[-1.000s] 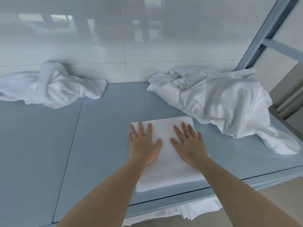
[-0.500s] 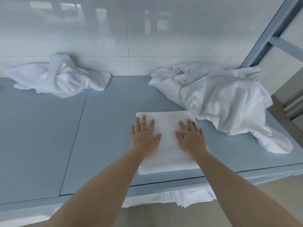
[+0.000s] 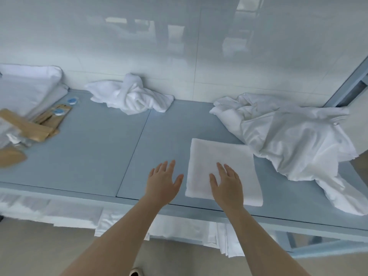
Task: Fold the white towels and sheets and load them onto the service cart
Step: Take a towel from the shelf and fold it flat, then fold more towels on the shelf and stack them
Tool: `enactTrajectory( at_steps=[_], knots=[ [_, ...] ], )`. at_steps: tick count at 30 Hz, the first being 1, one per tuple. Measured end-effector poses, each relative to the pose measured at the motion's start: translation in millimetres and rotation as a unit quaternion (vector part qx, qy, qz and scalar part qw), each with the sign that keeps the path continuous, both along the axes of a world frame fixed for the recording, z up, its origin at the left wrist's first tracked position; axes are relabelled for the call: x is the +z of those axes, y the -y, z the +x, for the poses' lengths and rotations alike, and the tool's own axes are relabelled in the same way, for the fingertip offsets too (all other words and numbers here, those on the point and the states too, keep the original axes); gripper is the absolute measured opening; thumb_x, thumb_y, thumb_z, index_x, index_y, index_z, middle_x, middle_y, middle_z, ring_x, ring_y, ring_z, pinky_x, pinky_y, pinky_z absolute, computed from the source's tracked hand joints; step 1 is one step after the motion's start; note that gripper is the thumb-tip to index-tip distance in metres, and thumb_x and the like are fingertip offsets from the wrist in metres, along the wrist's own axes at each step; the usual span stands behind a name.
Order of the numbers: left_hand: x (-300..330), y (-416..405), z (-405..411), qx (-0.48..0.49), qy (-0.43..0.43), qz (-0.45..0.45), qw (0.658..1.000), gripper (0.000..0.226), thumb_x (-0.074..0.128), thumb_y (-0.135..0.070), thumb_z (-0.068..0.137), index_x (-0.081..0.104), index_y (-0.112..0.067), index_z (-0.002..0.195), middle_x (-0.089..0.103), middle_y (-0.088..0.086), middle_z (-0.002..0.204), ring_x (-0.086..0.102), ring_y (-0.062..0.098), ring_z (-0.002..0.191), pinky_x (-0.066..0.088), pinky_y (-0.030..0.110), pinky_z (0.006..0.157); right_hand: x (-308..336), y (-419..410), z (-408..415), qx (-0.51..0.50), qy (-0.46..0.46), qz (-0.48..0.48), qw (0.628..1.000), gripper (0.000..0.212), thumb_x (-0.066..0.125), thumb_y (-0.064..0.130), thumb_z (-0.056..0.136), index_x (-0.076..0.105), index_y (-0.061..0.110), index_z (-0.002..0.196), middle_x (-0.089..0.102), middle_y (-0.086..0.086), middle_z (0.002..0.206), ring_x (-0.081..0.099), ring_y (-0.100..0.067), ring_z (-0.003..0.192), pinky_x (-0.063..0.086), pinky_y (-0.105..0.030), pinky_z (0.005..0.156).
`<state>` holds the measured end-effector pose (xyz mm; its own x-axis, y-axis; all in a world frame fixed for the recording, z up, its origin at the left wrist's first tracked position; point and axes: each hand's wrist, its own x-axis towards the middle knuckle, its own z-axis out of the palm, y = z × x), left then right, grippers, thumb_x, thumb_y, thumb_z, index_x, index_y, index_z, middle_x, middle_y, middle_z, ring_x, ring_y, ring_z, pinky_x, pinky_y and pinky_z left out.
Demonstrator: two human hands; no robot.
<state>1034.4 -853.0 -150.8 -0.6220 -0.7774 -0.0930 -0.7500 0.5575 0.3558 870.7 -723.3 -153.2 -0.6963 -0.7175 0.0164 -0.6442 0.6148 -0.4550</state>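
Note:
A folded white towel (image 3: 219, 156) lies flat near the front edge of the blue-grey table (image 3: 99, 156). My right hand (image 3: 227, 184) is over its near half, fingers straight. To the towel's left, my left hand (image 3: 162, 181) hovers flat over the bare table, off the cloth. A crumpled white towel (image 3: 135, 95) sits at the back against the wall. A large rumpled white sheet (image 3: 294, 140) lies at the right, touching the folded towel's far right corner. Neither hand holds anything.
Folded white linen (image 3: 27, 86) is stacked at the far left. Beside it lie brown paper packets (image 3: 35, 128) and small blue-lidded items (image 3: 70, 100). More white linen (image 3: 179, 228) hangs on the shelf under the table. A glossy tiled wall backs the table.
My left hand has slid off the folded towel to the left. The right hand has drawn back toward the towel's near edge. The view has swung left, showing the table's left end.

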Motion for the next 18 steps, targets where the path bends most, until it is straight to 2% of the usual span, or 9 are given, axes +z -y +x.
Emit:
enactTrajectory(
  at_steps=[10, 18],
  knots=[
    [19.5, 30.2, 66.0, 0.117, -0.039, -0.005, 0.992, 0.065, 0.030, -0.055, 0.097, 0.020, -0.022, 0.152, 0.029, 0.008, 0.155, 0.020, 0.023, 0.145, 0.018, 0.042, 0.118, 18.1, 57.6, 68.1, 0.071, 0.016, -0.009, 0.997, 0.052, 0.040, 0.043, 0.099, 0.039, 0.020, 0.145, 0.043, -0.004, 0.147, 0.033, -0.021, 0.137, 0.025, -0.034, 0.114],
    [19.2, 92.3, 139.9, 0.135, -0.048, 0.017, 0.990, 0.065, 0.030, -0.054, 0.098, 0.019, -0.020, 0.152, 0.028, 0.009, 0.155, 0.020, 0.024, 0.144, 0.020, 0.042, 0.116, 19.6, 130.2, 140.6, 0.088, 0.001, 0.006, 0.996, 0.052, 0.042, 0.041, 0.099, 0.039, 0.018, 0.145, 0.042, -0.007, 0.147, 0.034, -0.024, 0.136, 0.028, -0.037, 0.111]
  ],
)
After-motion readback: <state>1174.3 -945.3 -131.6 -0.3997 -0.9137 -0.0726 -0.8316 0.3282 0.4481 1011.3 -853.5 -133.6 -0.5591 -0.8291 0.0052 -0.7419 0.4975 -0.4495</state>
